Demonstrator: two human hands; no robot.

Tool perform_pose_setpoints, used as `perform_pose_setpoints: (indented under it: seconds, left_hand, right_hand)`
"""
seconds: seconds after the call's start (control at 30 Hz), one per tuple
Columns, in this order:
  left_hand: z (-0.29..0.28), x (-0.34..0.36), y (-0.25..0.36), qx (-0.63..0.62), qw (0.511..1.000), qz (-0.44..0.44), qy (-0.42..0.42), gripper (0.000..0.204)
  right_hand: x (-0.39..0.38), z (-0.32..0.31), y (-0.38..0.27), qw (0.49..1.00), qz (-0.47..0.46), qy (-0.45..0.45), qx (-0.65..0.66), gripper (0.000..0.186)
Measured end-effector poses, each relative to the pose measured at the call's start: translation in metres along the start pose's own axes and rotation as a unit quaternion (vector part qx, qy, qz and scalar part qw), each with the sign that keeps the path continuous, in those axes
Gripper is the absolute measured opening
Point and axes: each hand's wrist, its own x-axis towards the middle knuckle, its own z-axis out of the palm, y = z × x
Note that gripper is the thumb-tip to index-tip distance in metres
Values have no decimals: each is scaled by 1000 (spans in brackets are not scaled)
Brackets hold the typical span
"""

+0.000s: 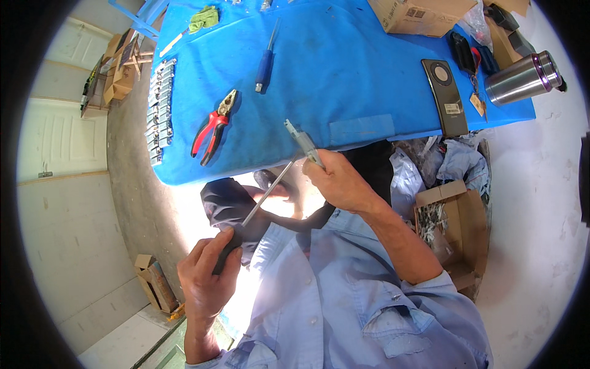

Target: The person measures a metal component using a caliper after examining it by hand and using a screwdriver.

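My left hand (pixel 209 270) is closed round the dark handle (pixel 228 253) of a screwdriver. Its long metal shaft (pixel 266 198) slants up and to the right, over my lap. The shaft's tip comes up close to my right hand (pixel 337 178); whether it touches anything there I cannot tell. Gripped in that hand is a slim grey metal piece (pixel 301 140) with a notched end, jutting out over the table's front edge. Nearby on the blue cloth lie red-and-black pliers (pixel 213 127) and a blue-handled screwdriver (pixel 265 69).
Several small metal parts (pixel 161 111) form a row along the left edge of the blue-covered table (pixel 350 61). To the right are a phone (pixel 445 97), a steel flask (pixel 519 80) and keys (pixel 475 80). A cardboard box (pixel 421 15) stands farther back; an open carton (pixel 467 230) sits below right.
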Motion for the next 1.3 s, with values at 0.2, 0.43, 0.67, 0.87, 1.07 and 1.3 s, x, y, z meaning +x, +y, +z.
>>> perform_pose_setpoints:
  seconds: [0.2, 0.43, 0.67, 0.87, 1.07, 1.3]
  left_hand:
    - [0, 3, -1, -7, 1000, 7, -12, 38]
    - [2, 4, -6, -7, 1000, 12, -19, 40]
    - [-3, 9, -1, -4, 1000, 5, -27, 41]
    - [-3, 14, -9, -40, 999, -19, 2, 39]
    - [2, 17, -17, -45, 999, -18, 6, 38]
    - [11, 22, -42, -95, 995, -3, -1, 36]
  right_hand:
    - [-2, 3, 5, 997, -24, 42, -57, 29]
    - [-8, 7, -5, 995, -44, 57, -73, 34]
    - [-8, 9, 0, 991, -49, 84, -92, 37]
    - [-5, 10, 7, 993, -62, 80, -67, 37]
    - [-7, 4, -7, 993, 20, 14, 116, 38]
    - [-4, -1, -3, 981, 71, -22, 179, 40]
